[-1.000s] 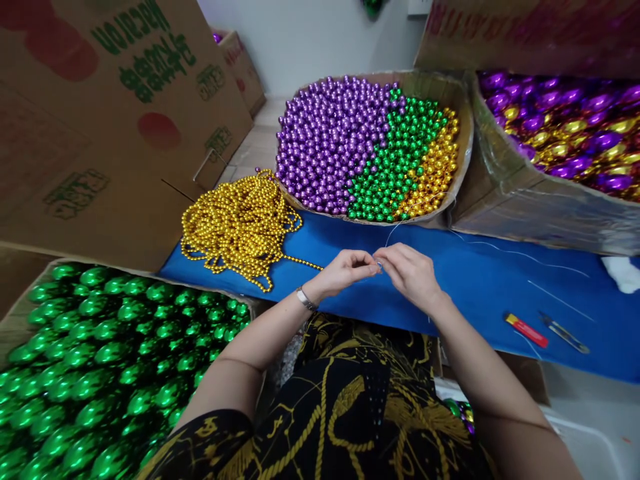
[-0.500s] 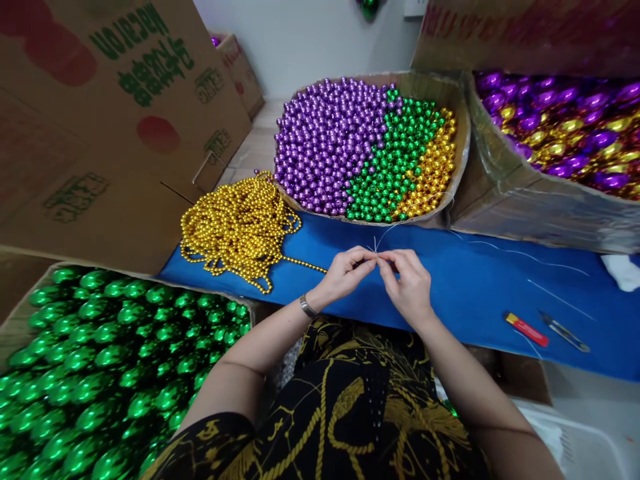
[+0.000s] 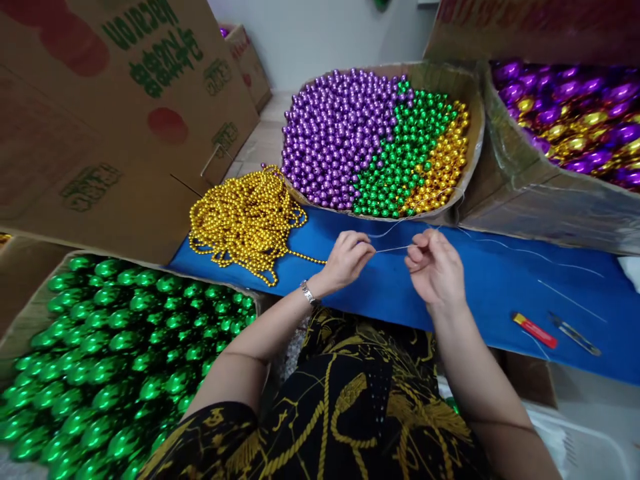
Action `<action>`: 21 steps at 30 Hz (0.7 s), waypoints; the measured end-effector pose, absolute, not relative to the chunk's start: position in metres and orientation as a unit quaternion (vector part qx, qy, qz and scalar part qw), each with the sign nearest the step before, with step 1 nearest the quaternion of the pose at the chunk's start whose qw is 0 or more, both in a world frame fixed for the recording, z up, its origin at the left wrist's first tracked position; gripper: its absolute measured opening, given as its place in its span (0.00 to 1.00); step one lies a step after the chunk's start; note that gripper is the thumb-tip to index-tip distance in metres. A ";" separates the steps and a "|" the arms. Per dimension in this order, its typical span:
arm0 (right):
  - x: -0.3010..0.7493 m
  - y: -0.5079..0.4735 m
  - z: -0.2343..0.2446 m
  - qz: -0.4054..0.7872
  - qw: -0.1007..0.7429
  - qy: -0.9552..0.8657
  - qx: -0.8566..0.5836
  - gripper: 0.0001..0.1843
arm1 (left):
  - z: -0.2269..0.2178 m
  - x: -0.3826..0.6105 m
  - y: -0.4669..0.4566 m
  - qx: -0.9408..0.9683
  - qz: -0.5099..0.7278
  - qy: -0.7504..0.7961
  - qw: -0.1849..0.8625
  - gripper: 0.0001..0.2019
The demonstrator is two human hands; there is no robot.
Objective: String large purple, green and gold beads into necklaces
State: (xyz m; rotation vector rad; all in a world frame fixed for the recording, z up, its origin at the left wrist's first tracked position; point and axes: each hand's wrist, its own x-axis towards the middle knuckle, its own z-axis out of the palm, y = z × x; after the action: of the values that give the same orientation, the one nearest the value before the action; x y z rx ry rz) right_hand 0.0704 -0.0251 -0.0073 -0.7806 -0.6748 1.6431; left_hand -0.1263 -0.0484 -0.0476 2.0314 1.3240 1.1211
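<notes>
A thin white string [image 3: 393, 249] stretches between my two hands over the blue cloth [image 3: 485, 293]. My left hand [image 3: 347, 259] is closed, pinching one end of the string. My right hand [image 3: 436, 268] grips the other end between thumb and forefinger, its remaining fingers loosely curled. A gold bead strand [image 3: 306, 257] runs from the heap of gold bead chain [image 3: 243, 217] up to my left hand; its end is hidden there. Behind my hands stands a box [image 3: 473, 157] of loose purple beads [image 3: 335, 137], green beads [image 3: 400, 160] and gold beads [image 3: 440, 167].
At the lower left sits a box of large green beads [image 3: 125, 353], beneath a big upright carton [image 3: 100, 147]. A bin of purple and gold beads [image 3: 570, 127] is at the right. On the cloth lie a red-and-yellow cutter [image 3: 534, 330], small thread snips [image 3: 574, 333] and loose string pieces [image 3: 570, 300].
My hands were together at a string crossing; now my right hand has moved right and up, drawing the string taut. The view has shifted slightly.
</notes>
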 end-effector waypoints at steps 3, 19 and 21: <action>0.073 -0.024 -0.003 0.664 0.594 -0.322 -0.319 0.14 | -0.061 -0.139 -0.049 0.752 0.397 0.482 0.213 0.09; 0.050 -0.015 -0.057 -0.077 0.243 -0.905 -0.340 0.13 | -0.059 -0.155 -0.052 0.710 0.325 0.497 0.379 0.13; 0.050 -0.014 -0.049 -0.111 0.246 -0.905 -0.329 0.13 | -0.056 -0.168 -0.052 0.764 0.272 0.504 0.299 0.15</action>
State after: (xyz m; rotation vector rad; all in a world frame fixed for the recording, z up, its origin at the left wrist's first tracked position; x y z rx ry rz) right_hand 0.0497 -0.0144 -0.0490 -0.8978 -2.4686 -0.3032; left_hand -0.1683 -0.0520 -0.0558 2.0283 1.3383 0.7216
